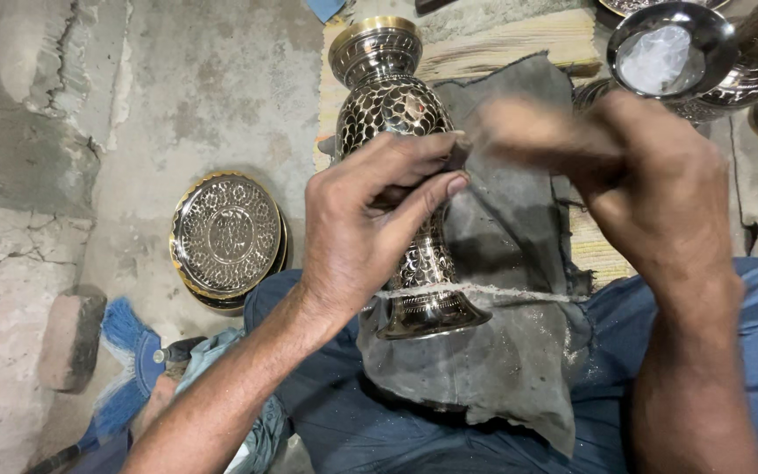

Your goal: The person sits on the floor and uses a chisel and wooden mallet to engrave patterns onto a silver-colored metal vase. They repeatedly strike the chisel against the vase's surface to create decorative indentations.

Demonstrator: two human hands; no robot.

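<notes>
1. Across the middle of the frame, we hold an engraved metal vase [396, 132] lying on its side over our lap, its gold-rimmed mouth toward the top of the frame and its flared foot toward the bottom centre.
2. Our left hand [361, 237] is closed around the narrow stem of the vase, thumb and fingers wrapped over it.
3. Our right hand [642, 184], at centre right, is blurred; its fingers are bunched near the belly of the vase, but we cannot tell whether they pinch anything.
4. Under the vase lies a dark grey cloth [502, 351], spread over our blue trousers and dusted with pale grit.
5. At centre left, a stack of engraved round plates [225, 235] rests on the cracked concrete floor [177, 88].
6. At the upper right stands a shiny metal bowl [670, 48], with more metalware just beside it.
7. At the lower left lies a blue brush [125, 351].
</notes>
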